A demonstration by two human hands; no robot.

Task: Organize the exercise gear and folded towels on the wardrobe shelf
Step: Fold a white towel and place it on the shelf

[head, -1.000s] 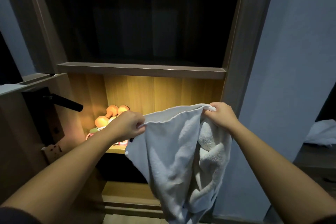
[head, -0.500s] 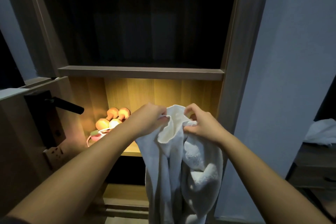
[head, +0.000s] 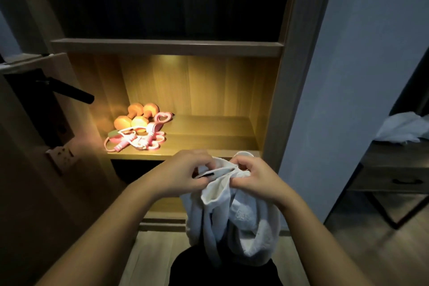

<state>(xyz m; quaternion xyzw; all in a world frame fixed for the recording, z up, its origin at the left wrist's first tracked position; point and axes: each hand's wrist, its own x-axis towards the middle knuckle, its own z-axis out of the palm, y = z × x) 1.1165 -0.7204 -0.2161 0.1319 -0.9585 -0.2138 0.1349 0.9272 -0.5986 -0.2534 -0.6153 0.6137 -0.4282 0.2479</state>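
The white towel (head: 234, 216) hangs bunched in front of the lit shelf (head: 209, 141), just below its front edge. Its top hem is gathered between both hands and the rest droops toward the floor. The left hand (head: 183, 175) holds the hem on the left, fingers curled and clamped on the cloth. The right hand (head: 256, 180) grips the hem just beside it, thumb and fingers closed on the fabric. The two hands are near each other, with only a short stretch of hem between them.

At the left end of the shelf two orange dumbbells (head: 138, 121) lie side by side. A tangle of pink gear (head: 151, 139) lies in front of them and touches them, and it includes what looks like a skipping rope. Left of the shelf stands a door with a black handle (head: 69, 93). Right of the shelf, well apart, a crumpled white cloth (head: 404, 129) lies on a dark side table (head: 383, 179).
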